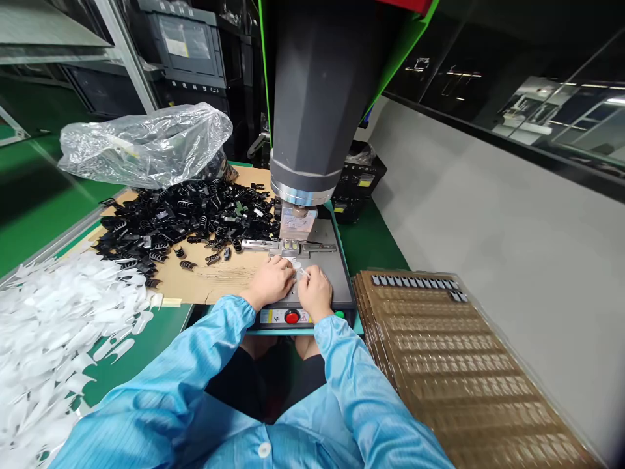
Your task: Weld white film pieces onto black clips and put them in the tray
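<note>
On the grey machine plate (317,229), my left hand (271,281) rests with its fingers curled together at the metal fixture (288,247). What its fingertips hold, if anything, is hidden. My right hand (315,292) is just to the right, its fingers pinched on a small white piece (303,271) that points toward the fixture. Above the fixture hangs the machine head (297,221), close over it. Below my hands, on the machine's front edge, sit a red button (291,316) and a green button (339,314).
Black clips (195,215) are heaped on cardboard at the left, below a clear plastic bag (146,146). White pieces (58,319) form a large pile at the far left. Stacked trays (439,339) stand at the right, the top one with a row of parts. Dark crates (190,49) stand behind.
</note>
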Available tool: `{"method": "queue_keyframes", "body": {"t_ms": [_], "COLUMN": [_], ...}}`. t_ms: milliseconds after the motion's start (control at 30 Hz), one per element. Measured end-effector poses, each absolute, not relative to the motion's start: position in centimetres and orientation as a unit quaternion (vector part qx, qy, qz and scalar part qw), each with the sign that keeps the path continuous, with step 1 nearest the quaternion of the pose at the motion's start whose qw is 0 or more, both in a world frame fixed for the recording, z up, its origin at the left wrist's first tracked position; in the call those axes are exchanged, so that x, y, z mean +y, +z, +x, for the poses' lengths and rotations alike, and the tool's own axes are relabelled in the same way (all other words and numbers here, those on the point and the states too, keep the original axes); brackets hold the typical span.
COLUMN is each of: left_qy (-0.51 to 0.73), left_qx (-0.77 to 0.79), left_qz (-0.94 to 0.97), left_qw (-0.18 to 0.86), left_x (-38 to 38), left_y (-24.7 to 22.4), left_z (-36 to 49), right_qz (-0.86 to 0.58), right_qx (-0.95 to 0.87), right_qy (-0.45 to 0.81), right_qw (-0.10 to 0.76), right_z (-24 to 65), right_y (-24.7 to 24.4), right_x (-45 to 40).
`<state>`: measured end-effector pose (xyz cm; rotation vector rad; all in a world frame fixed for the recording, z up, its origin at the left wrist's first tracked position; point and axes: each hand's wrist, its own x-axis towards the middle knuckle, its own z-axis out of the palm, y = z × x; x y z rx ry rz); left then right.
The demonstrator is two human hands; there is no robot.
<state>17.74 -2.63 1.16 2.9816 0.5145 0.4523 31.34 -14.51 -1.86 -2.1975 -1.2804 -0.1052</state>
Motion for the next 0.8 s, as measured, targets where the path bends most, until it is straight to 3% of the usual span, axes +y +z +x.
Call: {"method": "queue_keyframes", "body": {"t_ms": [267,667,800], "left_qy": [0.100,0.179,0.224], "left_qx": [0.092,0.129,0.153], "left_qz": [0.989,0.975,0.958], "left_qw": [0.053,0.028,0.096], "left_x": [-1.7,-2.2,-2.4], "left_y": [2.5,0.5,0.5], "left_z": [17.6,17.8,17.8], "right_qz": [-0.830,-0.761,-0.747], "right_qx": [-0.455,-0.484,-0.484], "right_qy": [-0.041,-0.074,-0.068], "right_qw": [0.322,0.425,0.451], "right_z": [31.3,31.6,31.8], "right_y": [-1.8,-2.4,-2.4], "right_x": [-15.0,-15.2,-15.2]}}
